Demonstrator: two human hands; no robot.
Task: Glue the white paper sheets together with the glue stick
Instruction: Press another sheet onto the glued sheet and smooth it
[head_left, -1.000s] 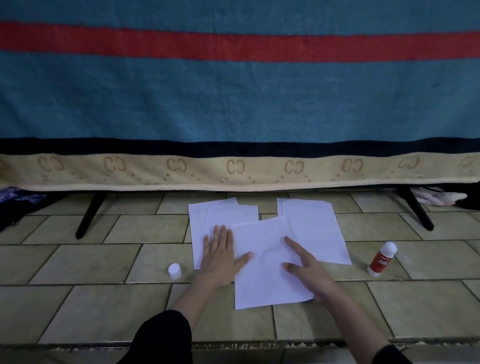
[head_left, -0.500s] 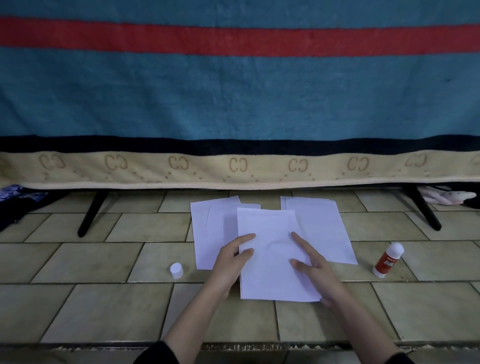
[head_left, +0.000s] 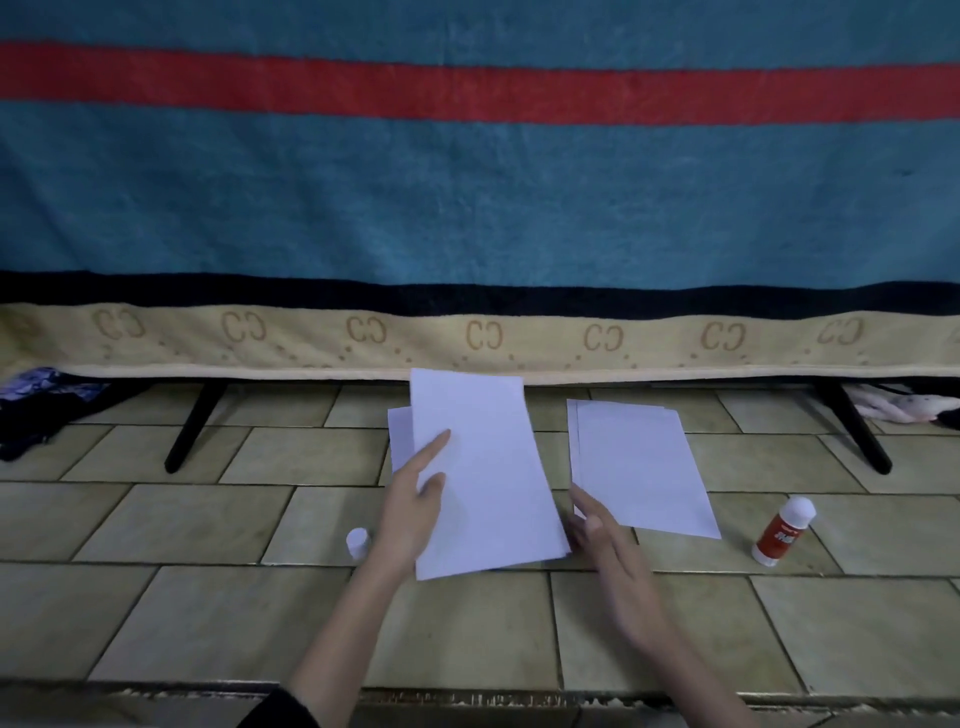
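My left hand (head_left: 413, 506) holds a white sheet (head_left: 485, 478) by its left edge, thumb on top, tilted up off the tiled floor. Behind it, part of another white sheet (head_left: 399, 434) shows on the floor. My right hand (head_left: 605, 540) touches the held sheet's lower right corner with relaxed fingers. A small stack of white sheets (head_left: 641, 465) lies to the right. The red and white glue stick (head_left: 783, 530) lies uncapped on the floor further right. Its white cap (head_left: 357, 541) stands left of my left wrist.
A blue blanket with a red stripe and beige border (head_left: 478, 338) hangs over a frame with black legs (head_left: 192, 428) (head_left: 860, 431) behind the papers. Dark cloth (head_left: 36, 400) lies far left, pale cloth (head_left: 904, 405) far right. Tiled floor surrounds the papers.
My left hand has taken the middle sheet by its edge and lifted it up and leftward over the left pile. My right hand slid off its face to its lower right corner.
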